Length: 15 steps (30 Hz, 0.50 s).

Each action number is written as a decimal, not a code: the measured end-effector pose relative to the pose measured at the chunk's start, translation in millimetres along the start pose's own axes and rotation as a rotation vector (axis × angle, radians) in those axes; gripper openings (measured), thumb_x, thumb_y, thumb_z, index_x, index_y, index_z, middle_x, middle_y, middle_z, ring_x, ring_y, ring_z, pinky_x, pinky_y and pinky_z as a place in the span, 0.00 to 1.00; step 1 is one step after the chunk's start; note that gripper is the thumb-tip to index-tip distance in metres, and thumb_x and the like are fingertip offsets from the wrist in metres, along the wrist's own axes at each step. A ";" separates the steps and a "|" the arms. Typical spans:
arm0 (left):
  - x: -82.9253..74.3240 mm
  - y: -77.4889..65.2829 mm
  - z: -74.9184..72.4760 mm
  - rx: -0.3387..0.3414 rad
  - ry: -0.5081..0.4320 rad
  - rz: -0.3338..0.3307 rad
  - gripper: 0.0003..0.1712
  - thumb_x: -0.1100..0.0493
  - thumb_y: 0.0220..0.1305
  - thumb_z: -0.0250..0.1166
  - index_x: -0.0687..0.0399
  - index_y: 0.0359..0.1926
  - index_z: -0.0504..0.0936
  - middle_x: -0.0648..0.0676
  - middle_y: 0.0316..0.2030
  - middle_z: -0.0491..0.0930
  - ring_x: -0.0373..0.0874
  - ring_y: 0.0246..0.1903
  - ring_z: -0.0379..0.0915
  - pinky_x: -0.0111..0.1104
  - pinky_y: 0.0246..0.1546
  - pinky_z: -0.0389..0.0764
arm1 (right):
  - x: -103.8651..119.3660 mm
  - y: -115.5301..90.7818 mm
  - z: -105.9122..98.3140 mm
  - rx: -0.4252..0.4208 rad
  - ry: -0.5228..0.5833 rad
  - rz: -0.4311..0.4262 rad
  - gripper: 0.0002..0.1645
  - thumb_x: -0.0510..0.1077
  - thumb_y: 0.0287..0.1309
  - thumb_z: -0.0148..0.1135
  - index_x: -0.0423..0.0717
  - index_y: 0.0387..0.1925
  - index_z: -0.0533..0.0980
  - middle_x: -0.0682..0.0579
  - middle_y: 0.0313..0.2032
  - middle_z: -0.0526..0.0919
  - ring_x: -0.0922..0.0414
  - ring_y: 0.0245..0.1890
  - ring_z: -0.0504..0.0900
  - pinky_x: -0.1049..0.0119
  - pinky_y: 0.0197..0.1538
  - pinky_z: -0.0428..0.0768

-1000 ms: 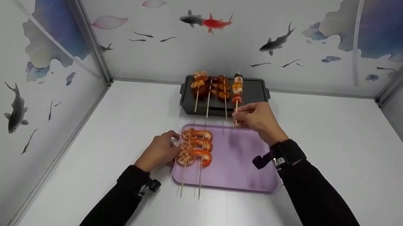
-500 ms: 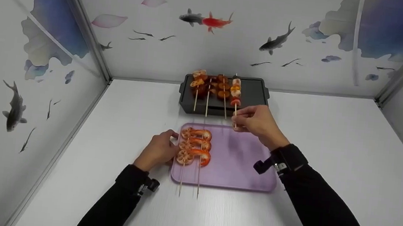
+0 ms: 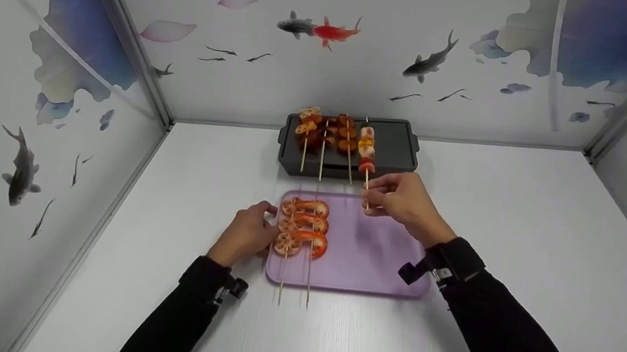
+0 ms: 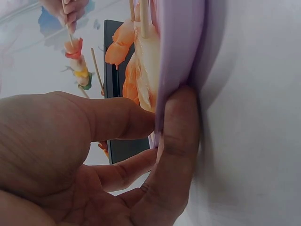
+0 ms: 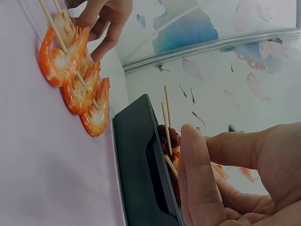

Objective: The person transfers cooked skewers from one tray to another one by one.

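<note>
My right hand [image 3: 407,203] pinches the bare stick of a mixed skewer [image 3: 367,149] threaded with red, white and yellow pieces. Its food end is over the front of the dark grill pan [image 3: 392,143], and the hand is above the back edge of the purple tray [image 3: 369,252]. At the tray's left rim, my left hand [image 3: 246,233] grips the edge, thumb above and a finger beneath, as the left wrist view shows. On the tray's left side lie a lotus root skewer [image 3: 287,244] and a shrimp skewer [image 3: 318,245], their sticks jutting past the front rim.
Several skewers lie on the pan's left half: lotus root with dark pieces [image 3: 308,129], a dark one [image 3: 327,136] and one with round brown slices [image 3: 347,136]. White panels printed with fish [image 3: 334,32] enclose the white table [image 3: 515,250] at the back and sides.
My right hand has drawn the mixed skewer toward me, from the pan toward the tray, with its food end lower in the view. My left hand stays at the tray's rim.
</note>
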State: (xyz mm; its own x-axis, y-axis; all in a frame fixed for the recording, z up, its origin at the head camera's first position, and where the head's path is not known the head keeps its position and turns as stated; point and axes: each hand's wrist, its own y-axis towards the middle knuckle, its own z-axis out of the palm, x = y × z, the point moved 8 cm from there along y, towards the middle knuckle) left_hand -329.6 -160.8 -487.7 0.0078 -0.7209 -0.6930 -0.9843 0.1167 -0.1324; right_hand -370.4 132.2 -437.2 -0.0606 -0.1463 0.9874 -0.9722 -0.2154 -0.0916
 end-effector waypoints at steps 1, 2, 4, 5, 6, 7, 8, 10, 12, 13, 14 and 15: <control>0.2 -0.1 -0.1 0.000 0.000 -0.001 0.25 0.59 0.68 0.61 0.61 0.64 0.74 0.53 0.29 0.81 0.44 0.24 0.77 0.35 0.24 0.75 | -0.3 -1.4 0.1 0.000 -0.006 0.001 0.23 0.39 0.56 0.76 0.28 0.49 0.79 0.35 0.41 0.84 0.47 0.36 0.89 0.55 0.42 0.86; 0.3 -0.4 -0.2 0.000 -0.001 -0.002 0.25 0.58 0.67 0.61 0.61 0.64 0.74 0.53 0.29 0.81 0.44 0.24 0.77 0.35 0.24 0.75 | -1.0 -2.7 0.4 0.003 -0.014 0.003 0.22 0.39 0.57 0.75 0.29 0.49 0.79 0.35 0.41 0.84 0.47 0.36 0.88 0.56 0.42 0.86; 0.5 -0.8 -0.2 0.001 -0.003 -0.005 0.25 0.58 0.68 0.62 0.61 0.64 0.75 0.53 0.29 0.81 0.45 0.24 0.77 0.35 0.24 0.75 | -2.5 -5.2 1.2 0.008 -0.025 0.005 0.21 0.38 0.57 0.74 0.30 0.49 0.80 0.34 0.42 0.84 0.47 0.36 0.88 0.56 0.42 0.86; 0.7 -0.9 -0.1 0.001 -0.001 -0.007 0.25 0.58 0.68 0.62 0.61 0.64 0.75 0.53 0.29 0.81 0.45 0.24 0.77 0.36 0.24 0.75 | -3.3 -6.6 1.9 0.011 -0.020 0.007 0.20 0.38 0.58 0.74 0.30 0.48 0.80 0.34 0.42 0.84 0.47 0.36 0.88 0.56 0.42 0.86; 0.9 -1.0 -0.1 0.002 0.000 -0.010 0.25 0.58 0.68 0.62 0.60 0.64 0.75 0.53 0.29 0.81 0.45 0.24 0.77 0.35 0.24 0.75 | -4.0 -8.0 2.7 0.015 -0.016 0.009 0.19 0.37 0.58 0.73 0.30 0.48 0.80 0.33 0.42 0.84 0.47 0.36 0.88 0.56 0.42 0.86; 1.2 -0.9 0.2 0.003 0.000 -0.012 0.25 0.58 0.68 0.62 0.60 0.64 0.75 0.53 0.29 0.81 0.44 0.24 0.77 0.35 0.24 0.75 | -4.5 -9.3 3.5 0.019 -0.012 0.008 0.18 0.36 0.58 0.73 0.30 0.48 0.80 0.33 0.43 0.84 0.47 0.36 0.88 0.55 0.42 0.86; 1.6 -0.7 0.3 0.003 0.001 -0.015 0.25 0.58 0.68 0.62 0.60 0.64 0.74 0.53 0.29 0.81 0.44 0.24 0.77 0.35 0.24 0.75 | -4.8 -10.6 4.3 0.022 -0.007 0.004 0.17 0.35 0.58 0.72 0.30 0.47 0.80 0.33 0.43 0.84 0.47 0.36 0.88 0.55 0.42 0.86; 1.9 -0.4 0.3 0.005 -0.002 -0.019 0.25 0.58 0.68 0.61 0.60 0.64 0.74 0.53 0.29 0.81 0.44 0.24 0.78 0.35 0.23 0.76 | -4.9 -13.1 5.9 0.025 0.003 -0.006 0.16 0.34 0.58 0.73 0.30 0.46 0.80 0.33 0.42 0.84 0.47 0.36 0.88 0.55 0.42 0.86; 1.7 0.0 0.3 0.005 -0.007 -0.018 0.25 0.58 0.68 0.62 0.60 0.64 0.74 0.53 0.30 0.81 0.44 0.24 0.78 0.35 0.23 0.76 | -5.6 -16.3 6.9 0.029 0.017 -0.010 0.16 0.34 0.57 0.73 0.30 0.46 0.80 0.34 0.42 0.84 0.47 0.36 0.88 0.54 0.42 0.86; 1.4 0.1 0.4 0.007 -0.011 -0.015 0.25 0.58 0.68 0.61 0.60 0.64 0.74 0.53 0.30 0.81 0.44 0.24 0.78 0.35 0.23 0.76 | -6.3 -17.9 7.3 0.031 0.020 -0.012 0.17 0.35 0.57 0.73 0.30 0.46 0.80 0.34 0.43 0.84 0.47 0.36 0.88 0.54 0.42 0.86; 1.1 0.2 0.3 0.008 -0.014 -0.013 0.25 0.58 0.68 0.62 0.60 0.64 0.74 0.53 0.30 0.81 0.44 0.23 0.78 0.35 0.23 0.77 | -7.2 -19.5 7.6 0.034 0.026 -0.012 0.18 0.35 0.58 0.73 0.29 0.47 0.80 0.34 0.43 0.84 0.47 0.36 0.88 0.54 0.42 0.86; 0.5 0.1 0.1 0.008 -0.014 -0.008 0.25 0.59 0.68 0.62 0.60 0.64 0.74 0.53 0.30 0.82 0.44 0.23 0.79 0.35 0.23 0.77 | -8.2 -21.2 7.9 0.039 0.032 -0.013 0.18 0.35 0.58 0.73 0.29 0.47 0.79 0.33 0.43 0.83 0.46 0.37 0.88 0.53 0.42 0.86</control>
State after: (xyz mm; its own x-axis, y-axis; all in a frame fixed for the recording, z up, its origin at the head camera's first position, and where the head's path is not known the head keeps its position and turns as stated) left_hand -329.7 -161.1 -488.1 0.0185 -0.7120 -0.7019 -0.9827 0.1163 -0.1438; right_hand -347.5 130.3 -444.3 -0.0560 -0.1121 0.9921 -0.9634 -0.2550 -0.0832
